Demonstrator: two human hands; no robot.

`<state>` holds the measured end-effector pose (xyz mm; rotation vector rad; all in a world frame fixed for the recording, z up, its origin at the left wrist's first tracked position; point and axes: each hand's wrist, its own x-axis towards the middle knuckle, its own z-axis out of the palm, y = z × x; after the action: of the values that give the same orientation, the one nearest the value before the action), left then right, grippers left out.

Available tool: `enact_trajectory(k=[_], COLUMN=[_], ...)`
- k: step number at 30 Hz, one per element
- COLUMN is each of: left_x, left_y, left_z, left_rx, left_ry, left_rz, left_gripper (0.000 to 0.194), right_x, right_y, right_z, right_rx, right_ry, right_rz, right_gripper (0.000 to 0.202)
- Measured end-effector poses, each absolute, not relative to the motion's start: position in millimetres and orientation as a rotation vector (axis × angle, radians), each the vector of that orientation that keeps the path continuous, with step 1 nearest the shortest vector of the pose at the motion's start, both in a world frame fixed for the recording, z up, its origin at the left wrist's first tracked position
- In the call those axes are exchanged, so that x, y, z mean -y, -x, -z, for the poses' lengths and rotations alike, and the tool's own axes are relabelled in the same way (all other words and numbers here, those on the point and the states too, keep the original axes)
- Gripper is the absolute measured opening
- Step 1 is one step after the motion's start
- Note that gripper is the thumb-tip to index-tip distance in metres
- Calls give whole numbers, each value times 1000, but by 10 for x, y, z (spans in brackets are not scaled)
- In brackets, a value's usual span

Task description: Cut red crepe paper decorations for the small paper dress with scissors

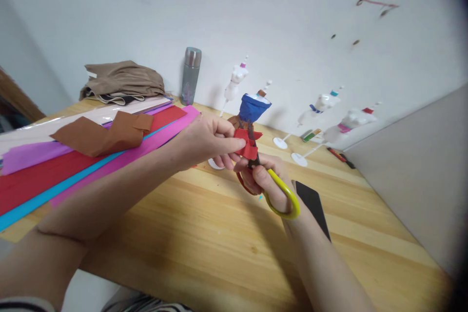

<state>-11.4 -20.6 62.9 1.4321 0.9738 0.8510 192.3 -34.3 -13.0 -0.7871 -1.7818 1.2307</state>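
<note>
Between the thumb and fingers of my left hand is a small folded piece of red crepe paper. My right hand grips a pair of scissors with a yellow handle loop and an orange-red one. Their dark blades point up and lie against the red paper; whether they are cutting into it I cannot tell. Just behind my hands stands a small mannequin wrapped in blue paper, with brown paper at its waist. Its lower part is partly hidden by my hands.
Colourful paper sheets and a brown paper strip lie at left. Behind them are folded brown cloth and a thermos. White mannequins stand along the wall. A black flat object lies by my right wrist on the wooden table.
</note>
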Motion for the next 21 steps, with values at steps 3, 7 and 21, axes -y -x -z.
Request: enact_trajectory(k=[3,7,21], left_x=[203,197,210], left_y=[113,115,112], left_z=[-620,-620,-645], left_rx=[-965,-976,-984], left_ry=[-1450,-1463,-1444], left_rz=[-858,-846,-842], left_gripper=[24,23,25], right_x=[344,338,357], right_y=[-1920,-1933,-1932], right_z=[129,154,137], right_rx=[1779,1777,1781], right_ry=[782,762,831], right_rz=[-1234,-1251,-1230], right_gripper=[51,51,52])
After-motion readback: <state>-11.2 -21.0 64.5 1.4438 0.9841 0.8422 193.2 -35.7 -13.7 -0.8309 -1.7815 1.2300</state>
